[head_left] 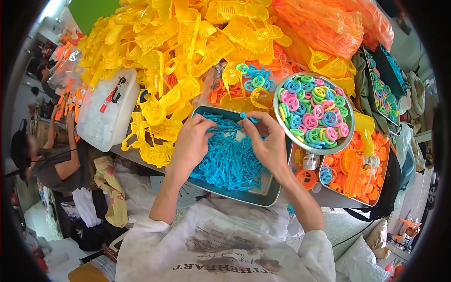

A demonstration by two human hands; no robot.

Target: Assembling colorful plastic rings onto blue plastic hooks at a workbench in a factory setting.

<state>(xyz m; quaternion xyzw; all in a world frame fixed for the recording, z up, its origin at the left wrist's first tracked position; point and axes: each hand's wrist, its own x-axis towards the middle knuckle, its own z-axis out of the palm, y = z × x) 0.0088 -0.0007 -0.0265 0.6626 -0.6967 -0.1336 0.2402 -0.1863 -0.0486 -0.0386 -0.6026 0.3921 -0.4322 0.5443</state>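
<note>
A metal tray (274, 190) in front of me is heaped with small blue plastic pieces (228, 162). Over its far right part, my right hand (267, 143) pinches a small blue plastic piece (249, 117) between thumb and fingers. My left hand (191, 145) is at the tray's far left side, its fingers curled in among the pieces. Whatever those fingertips grip, if anything, is hidden. Right of the tray, a round metal bowl (346, 141) holds colourful little plastic wheels (315, 110).
Yellow plastic shells (188, 42) pile up across the far side. Orange parts fill a tray (374, 199) at right, near orange bags (324, 23). A white tub (87, 115) stands at left, with a screwdriver-like red tool (112, 96) on it. Another person (61, 155) sits farther left.
</note>
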